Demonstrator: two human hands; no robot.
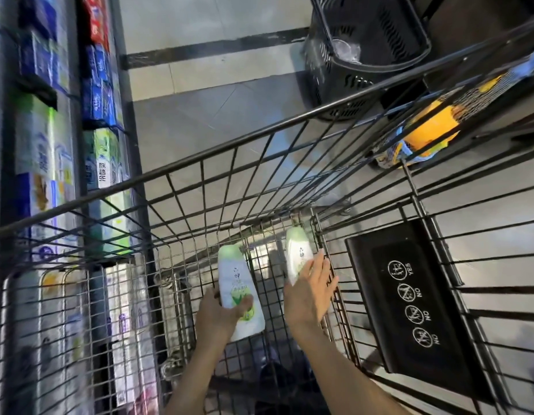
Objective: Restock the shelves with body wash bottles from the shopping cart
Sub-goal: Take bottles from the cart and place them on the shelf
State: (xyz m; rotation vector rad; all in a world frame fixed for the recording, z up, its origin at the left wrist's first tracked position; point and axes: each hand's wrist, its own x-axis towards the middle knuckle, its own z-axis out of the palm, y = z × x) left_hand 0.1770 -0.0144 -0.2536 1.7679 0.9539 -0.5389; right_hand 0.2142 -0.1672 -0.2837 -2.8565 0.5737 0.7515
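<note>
Both my arms reach down into the black wire shopping cart [236, 163]. My left hand [221, 313] grips a white body wash bottle with a green cap and leaf label [237, 277], thumb across its front. My right hand [310, 292] lies with straight fingers against a second, matching bottle [297, 253] that stands against the cart's far right corner. I cannot tell whether its thumb is curled around this bottle. Both bottles are deep in the basket, near its bottom.
Shelves [74, 121] packed with blue, white and green boxes run along the left, close to the cart. A black plastic basket [361, 55] stands on the tiled floor ahead. The cart's black child-seat flap [415, 295] is at the right; an orange package [430, 127] lies beyond.
</note>
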